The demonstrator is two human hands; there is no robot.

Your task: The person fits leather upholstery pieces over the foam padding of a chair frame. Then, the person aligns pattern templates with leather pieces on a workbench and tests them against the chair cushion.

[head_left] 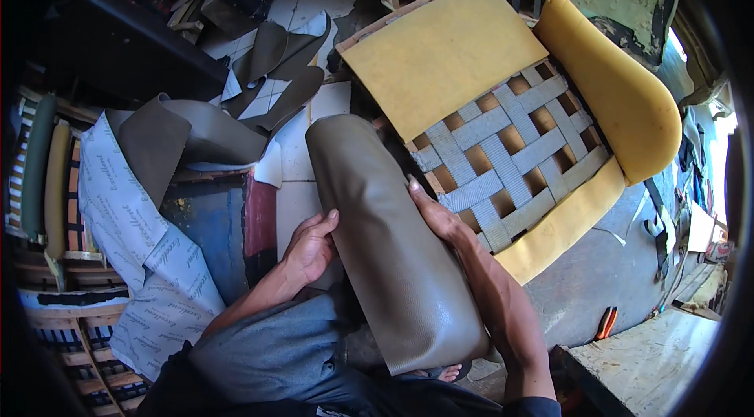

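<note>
A long padded piece wrapped in brown leather-like vinyl (pixel 385 252) lies slantwise before me over my lap, its rounded near end toward my legs. Its surface is creased toward the far end. My left hand (pixel 314 248) grips its left edge, thumb on top and fingers curled underneath. On the opposite edge, my right hand (pixel 434 214) rests with the thumb over the vinyl; its other fingers are hidden beneath. Just beyond the right hand stands a seat frame with woven grey webbing (pixel 514 146) and a yellow foam sheet (pixel 448 52) over its far part.
Curved yellow foam (pixel 620 95) rises along the frame's right side. Brown vinyl with white printed backing (pixel 149 236) drapes at left, and vinyl offcuts (pixel 275 64) lie on the tiles. An orange-handled tool (pixel 606 323) lies near a pale worktop (pixel 648 362) at lower right.
</note>
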